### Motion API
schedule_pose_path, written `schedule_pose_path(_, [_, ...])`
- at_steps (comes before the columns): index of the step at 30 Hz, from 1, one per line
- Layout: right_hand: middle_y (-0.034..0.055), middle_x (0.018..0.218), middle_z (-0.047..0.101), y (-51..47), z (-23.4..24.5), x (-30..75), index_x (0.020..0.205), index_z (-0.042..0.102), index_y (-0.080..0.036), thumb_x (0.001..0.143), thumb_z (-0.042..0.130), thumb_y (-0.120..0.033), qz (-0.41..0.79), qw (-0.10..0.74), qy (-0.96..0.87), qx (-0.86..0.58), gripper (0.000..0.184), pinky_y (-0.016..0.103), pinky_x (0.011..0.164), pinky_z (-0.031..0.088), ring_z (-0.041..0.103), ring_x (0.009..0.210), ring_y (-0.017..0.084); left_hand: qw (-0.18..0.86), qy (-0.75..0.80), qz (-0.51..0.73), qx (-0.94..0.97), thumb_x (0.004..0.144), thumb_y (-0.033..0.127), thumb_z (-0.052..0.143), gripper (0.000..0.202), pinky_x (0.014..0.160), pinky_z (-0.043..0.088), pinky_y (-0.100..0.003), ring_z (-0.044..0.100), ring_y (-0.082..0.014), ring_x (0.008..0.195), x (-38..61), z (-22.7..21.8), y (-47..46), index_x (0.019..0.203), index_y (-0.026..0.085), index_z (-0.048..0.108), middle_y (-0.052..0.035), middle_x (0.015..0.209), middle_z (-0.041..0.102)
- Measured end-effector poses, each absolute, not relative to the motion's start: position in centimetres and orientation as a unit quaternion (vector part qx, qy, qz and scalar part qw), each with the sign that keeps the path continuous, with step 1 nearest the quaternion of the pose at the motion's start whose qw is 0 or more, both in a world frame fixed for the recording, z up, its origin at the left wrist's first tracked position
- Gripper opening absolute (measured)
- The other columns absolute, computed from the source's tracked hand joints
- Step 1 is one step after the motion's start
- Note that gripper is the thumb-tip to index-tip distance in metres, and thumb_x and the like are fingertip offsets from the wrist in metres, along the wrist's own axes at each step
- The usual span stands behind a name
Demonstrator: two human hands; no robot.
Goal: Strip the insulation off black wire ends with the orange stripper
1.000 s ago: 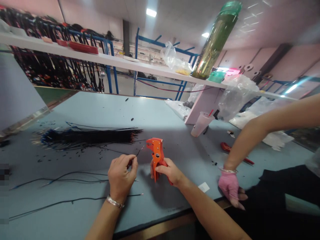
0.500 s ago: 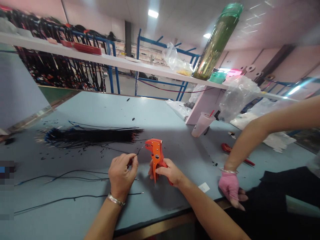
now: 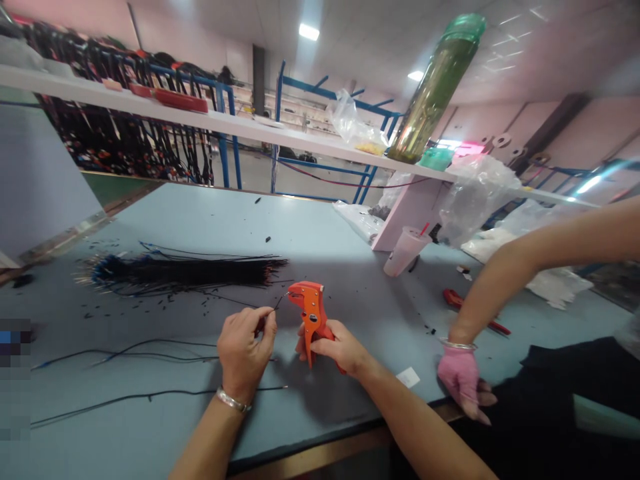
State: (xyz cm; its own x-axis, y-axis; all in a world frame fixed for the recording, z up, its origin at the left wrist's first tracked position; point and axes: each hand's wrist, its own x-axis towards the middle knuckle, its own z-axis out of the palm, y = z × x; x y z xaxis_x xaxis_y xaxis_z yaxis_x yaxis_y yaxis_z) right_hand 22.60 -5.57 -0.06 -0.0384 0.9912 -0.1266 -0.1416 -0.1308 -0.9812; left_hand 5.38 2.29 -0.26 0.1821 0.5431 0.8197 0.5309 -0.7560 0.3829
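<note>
My right hand (image 3: 334,348) has its grip closed around the handles of the orange wire stripper (image 3: 312,315), which stands nearly upright with its head pointing up and to the left. My left hand (image 3: 243,352) pinches a thin black wire (image 3: 278,303) between thumb and forefinger, the grip tight on it; the wire's free end runs up and right to the stripper's head and meets it there.

Compared with a second ago, both hands sit in nearly the same spot on the counter (image 3: 200,220); the stripper has tipped slightly and its head now lies closer to the wire's tip, which looked a little short of it before.

The wire lies between my two hands, just above them. A bundle of black wires (image 3: 185,272) lies well beyond my left hand, and loose black wires (image 3: 125,350) trail off to the left of it. To my right, another person's hand in a pink glove (image 3: 460,377) rests at the counter edge, near a red tool (image 3: 457,300).
</note>
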Motion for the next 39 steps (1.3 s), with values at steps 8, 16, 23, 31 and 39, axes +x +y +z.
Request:
schedule_pose_path(8, [0.0041,0.075,0.068,-5.6,-0.1,22.4,0.089,0.059,-0.015,0.062,0.059,-0.019,0.560,0.489,-0.447,-0.497,0.027,0.030,0.062,0.048,0.063,0.066,0.018,0.005,0.341,0.541,0.769,0.086,0.019,0.058,0.008,0.064,0.039,-0.025,0.046,-0.0106,0.053,5.3,-0.2,2.4,0.081,0.017,0.065,0.0042,0.057,0.052])
schedule_pose_path(16, [0.0000,0.067,0.064,-4.6,-0.7,22.3,0.086,0.060,-0.016,0.059,0.061,-0.023,0.580,0.507,-0.418,-0.481,0.028,0.029,0.060,0.048,0.061,0.062,0.017,0.020,0.295,0.549,0.781,0.086,0.022,0.060,0.007,0.063,0.039,-0.025,0.048,-0.0122,0.058,5.2,-0.6,3.2,0.087,0.018,0.065,0.0020,0.062,0.056])
schedule_pose_path(23, [0.0008,0.067,0.064,-5.2,0.4,22.2,0.086,0.058,-0.015,0.061,0.057,-0.020,0.552,0.500,-0.435,-0.506,0.025,0.027,0.057,0.047,0.060,0.061,0.016,0.018,0.318,0.547,0.774,0.085,0.019,0.060,0.005,0.061,0.038,-0.025,0.047,-0.0111,0.055,5.3,-0.5,2.6,0.083,0.018,0.065,0.0036,0.058,0.053])
schedule_pose_path(31, [0.0021,0.069,0.062,-5.1,0.7,22.1,0.084,0.058,-0.015,0.062,0.053,-0.019,0.543,0.451,-0.476,-0.525,0.023,0.028,0.057,0.047,0.059,0.062,0.016,0.015,0.327,0.556,0.764,0.085,0.017,0.059,0.007,0.061,0.038,-0.024,0.046,-0.0103,0.054,5.5,0.1,2.1,0.079,0.018,0.064,0.0049,0.056,0.051])
schedule_pose_path(39, [0.0002,0.069,0.062,-5.6,0.7,22.0,0.088,0.059,-0.016,0.067,0.051,-0.014,0.485,0.413,-0.540,-0.550,0.022,0.025,0.059,0.044,0.056,0.061,0.014,0.032,0.338,0.553,0.761,0.085,0.018,0.058,0.009,0.060,0.038,-0.025,0.046,-0.0104,0.053,5.6,-0.1,2.1,0.078,0.018,0.064,0.0049,0.055,0.051])
